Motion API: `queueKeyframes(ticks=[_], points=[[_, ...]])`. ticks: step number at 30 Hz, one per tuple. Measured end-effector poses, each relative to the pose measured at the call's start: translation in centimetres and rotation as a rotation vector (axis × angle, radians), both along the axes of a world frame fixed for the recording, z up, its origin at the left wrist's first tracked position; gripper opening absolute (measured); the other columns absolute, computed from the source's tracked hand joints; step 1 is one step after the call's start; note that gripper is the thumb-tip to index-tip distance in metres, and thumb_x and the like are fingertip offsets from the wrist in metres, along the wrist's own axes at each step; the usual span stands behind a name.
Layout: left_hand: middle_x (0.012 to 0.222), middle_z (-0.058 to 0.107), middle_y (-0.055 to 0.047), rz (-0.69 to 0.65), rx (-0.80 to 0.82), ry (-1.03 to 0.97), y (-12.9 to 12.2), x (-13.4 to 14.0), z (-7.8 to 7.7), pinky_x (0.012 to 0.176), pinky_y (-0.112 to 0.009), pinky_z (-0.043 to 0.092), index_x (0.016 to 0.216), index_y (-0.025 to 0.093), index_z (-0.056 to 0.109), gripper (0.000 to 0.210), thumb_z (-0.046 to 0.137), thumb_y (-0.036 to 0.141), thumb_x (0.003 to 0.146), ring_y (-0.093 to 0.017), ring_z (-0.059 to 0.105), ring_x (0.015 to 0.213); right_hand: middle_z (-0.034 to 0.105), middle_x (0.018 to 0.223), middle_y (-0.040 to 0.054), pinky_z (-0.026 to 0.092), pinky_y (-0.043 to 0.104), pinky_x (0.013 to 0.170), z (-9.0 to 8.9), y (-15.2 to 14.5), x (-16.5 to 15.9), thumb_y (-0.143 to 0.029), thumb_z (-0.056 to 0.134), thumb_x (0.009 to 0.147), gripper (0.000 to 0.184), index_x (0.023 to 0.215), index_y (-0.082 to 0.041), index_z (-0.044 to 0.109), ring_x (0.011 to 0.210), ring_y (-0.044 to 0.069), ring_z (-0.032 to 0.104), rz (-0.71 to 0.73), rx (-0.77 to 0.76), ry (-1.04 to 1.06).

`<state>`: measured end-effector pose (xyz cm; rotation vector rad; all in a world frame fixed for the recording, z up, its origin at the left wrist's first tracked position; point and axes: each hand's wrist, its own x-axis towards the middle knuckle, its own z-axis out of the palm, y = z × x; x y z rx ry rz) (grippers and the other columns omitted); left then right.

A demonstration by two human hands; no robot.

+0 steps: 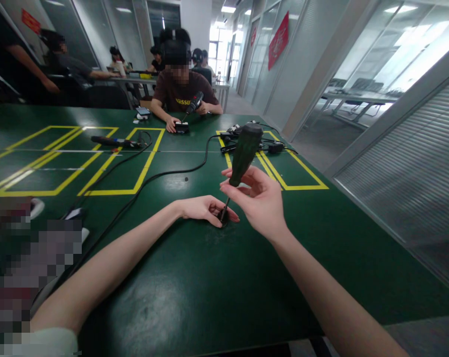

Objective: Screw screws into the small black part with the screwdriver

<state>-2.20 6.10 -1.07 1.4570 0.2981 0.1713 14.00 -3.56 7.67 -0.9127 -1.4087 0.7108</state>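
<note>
In my right hand [261, 201] is a screwdriver [244, 151] with a thick dark handle, pinched near the handle's lower end. Its thin shaft slants down to a small dark round part [223, 216] on the green table [195, 277]. My left hand [205, 210] rests on the tabletop with thumb and fingers closed around that part. The fingers cover much of it, so its exact kind is hidden. The tip of the shaft meets the part between my left thumb and fingers.
A black cable [161, 173] crosses the table toward a tangle of cords and adapters [272, 145]. A pen-like electric tool [115, 142] lies at the left among yellow tape outlines [113, 192]. Across the table, a person [185, 94] holds a power drill [195, 102] over a small black block [182, 127].
</note>
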Motion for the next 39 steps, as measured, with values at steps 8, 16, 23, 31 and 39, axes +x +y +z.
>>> queueKeyframes(ticks=[8,16,23,31,39], points=[[0.072,0.067,0.002,0.036,0.055,0.023,-0.6,0.0,1.1,0.074,-0.022,0.048,0.077,0.013,0.073,0.026,0.094,0.025,0.067,-0.012,0.061,0.077,0.071,0.065,-0.0033,0.065,0.03,0.066,-2.7,-0.1,0.4,-0.022,0.089,0.066,0.022,0.084,-0.022,0.075,0.062,0.016,0.072,-0.138,-0.004,0.068],[0.062,0.051,0.007,0.085,0.155,0.089,-0.5,0.0,0.6,0.056,-0.022,0.031,0.081,0.014,0.071,0.031,0.092,0.032,0.066,-0.009,0.043,0.059,0.082,0.087,0.0064,0.068,0.033,0.071,-4.0,-0.3,0.2,-0.034,0.077,0.082,0.014,0.085,-0.021,0.077,0.076,0.021,0.08,-0.037,-0.044,0.032],[0.059,0.048,0.008,0.172,0.2,0.092,-1.3,0.3,0.9,0.054,-0.023,0.029,0.076,0.014,0.071,0.026,0.088,0.031,0.069,-0.008,0.04,0.056,0.077,0.078,0.0039,0.066,0.028,0.063,-4.2,-0.5,0.9,-0.025,0.08,0.077,0.008,0.079,-0.02,0.074,0.068,0.018,0.075,-0.078,-0.076,-0.042],[0.097,0.074,-0.002,0.322,0.186,0.009,-2.1,1.6,0.1,0.094,-0.033,0.05,0.104,0.013,0.077,0.036,0.084,0.023,0.07,-0.018,0.066,0.091,0.083,0.085,0.0076,0.069,0.031,0.069,-4.4,0.0,2.6,-0.027,0.075,0.085,0.012,0.09,-0.017,0.079,0.07,0.02,0.079,-0.048,-0.074,-0.114],[0.095,0.073,-0.003,0.409,0.25,0.037,-3.1,1.7,-0.5,0.091,-0.034,0.052,0.103,0.012,0.073,0.03,0.079,0.026,0.078,-0.019,0.065,0.088,0.078,0.085,0.0061,0.069,0.034,0.071,-4.8,-0.2,3.2,-0.023,0.076,0.084,0.009,0.077,-0.021,0.079,0.079,0.021,0.077,-0.071,0.018,-0.149]])
